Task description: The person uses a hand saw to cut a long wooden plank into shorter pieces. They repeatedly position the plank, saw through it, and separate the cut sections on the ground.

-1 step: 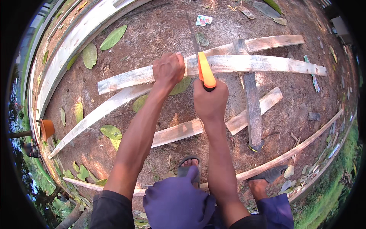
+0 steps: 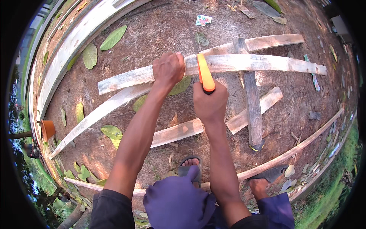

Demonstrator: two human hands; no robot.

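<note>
My right hand (image 2: 211,100) is closed round the orange and black handle of a handsaw (image 2: 206,74). The saw's thin blade points away from me across a pale wooden plank (image 2: 244,63), and its far part is blurred. Just left of the blade, my left hand (image 2: 169,68) presses on the same plank with its fingers curled over it. Under this plank lies a dark wooden batten (image 2: 252,108), running toward me. Another pale strip (image 2: 110,101) passes beneath the plank at an angle. Where the teeth meet the wood is hidden by the handle.
Short wood pieces (image 2: 179,133) lie on the soil nearer me. A long thin strip (image 2: 289,154) curves past my sandalled feet (image 2: 190,162). Large boards (image 2: 72,49) stand at the far left, near an orange pot (image 2: 48,129). Leaves (image 2: 113,37) and litter (image 2: 203,20) are scattered about.
The saw handle has shifted very slightly toward me, and the blade looks more blurred. My left hand stays in the same place on the plank.
</note>
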